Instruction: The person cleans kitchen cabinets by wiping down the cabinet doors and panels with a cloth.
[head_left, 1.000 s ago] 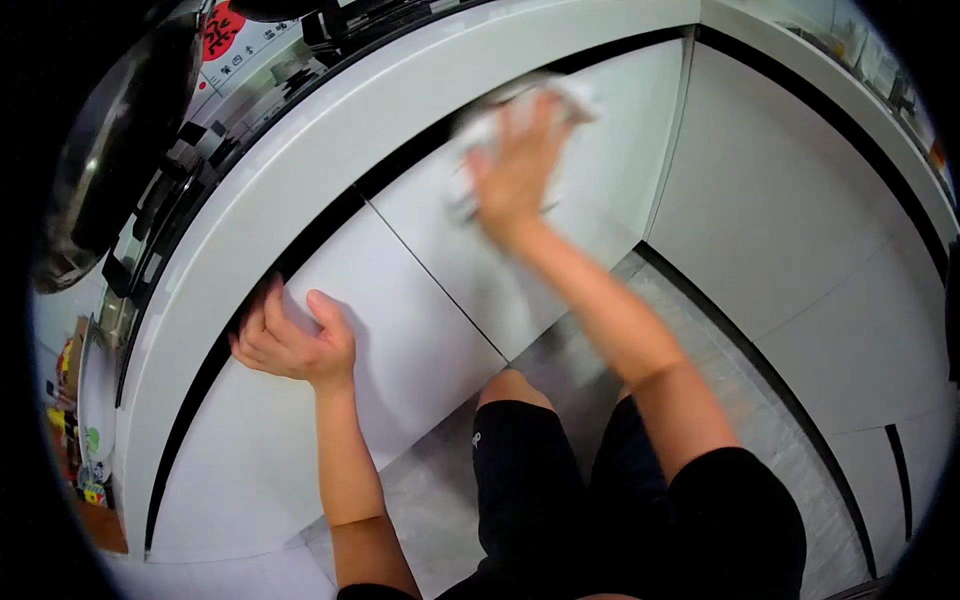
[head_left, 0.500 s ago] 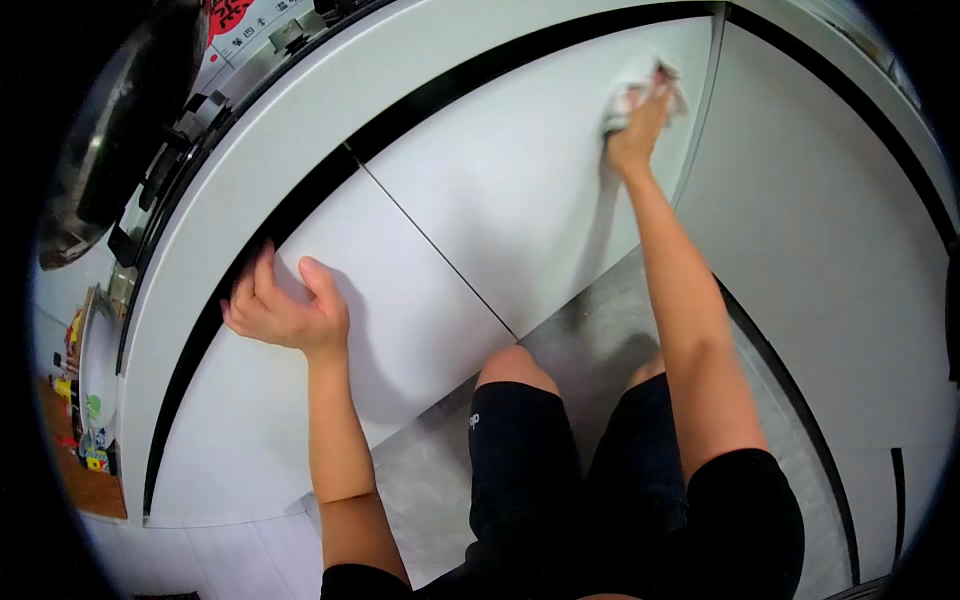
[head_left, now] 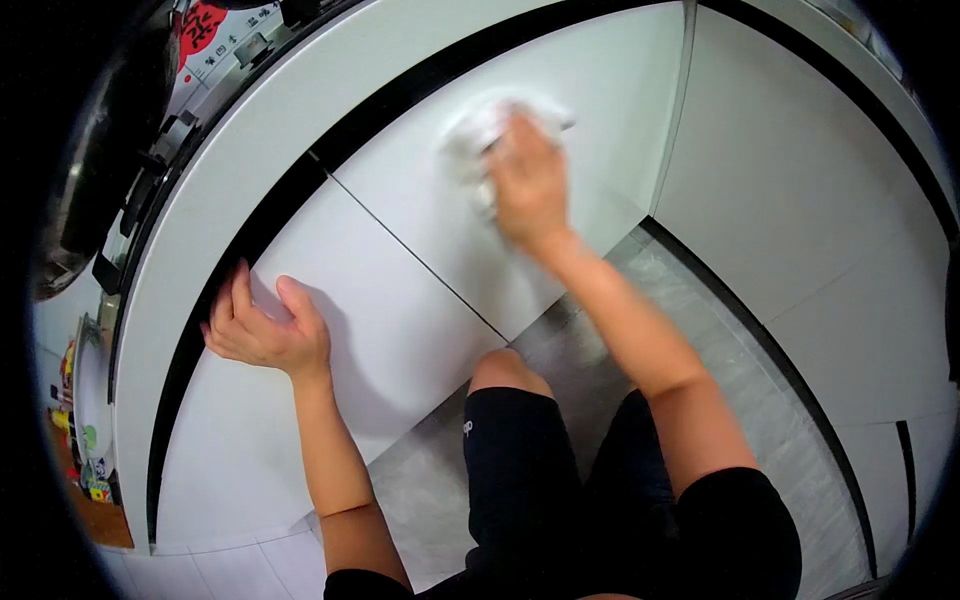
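My right hand point(head_left: 532, 185) presses a white cloth point(head_left: 468, 145) flat against the right-hand white cabinet door point(head_left: 610, 110); hand and cloth are smeared by motion. On the left, my left hand point(head_left: 265, 325) rests at the upper edge of the other white cabinet door point(head_left: 370, 330), its fingertips reaching into the dark gap under the counter. Its thumb stands apart from the fingers, and I see nothing held in it. A thin dark seam runs between the two doors.
Above the doors curves the white counter edge point(head_left: 225, 140). A dark wok point(head_left: 105, 150) sits by the stove at upper left. Grey-white cabinet panels point(head_left: 790, 180) stand to the right. My knees are over the grey tiled floor point(head_left: 690, 290).
My right hand has swept the cloth leftward and slightly down across the door, from near its right edge toward the middle. The left hand stays at the door's upper edge.
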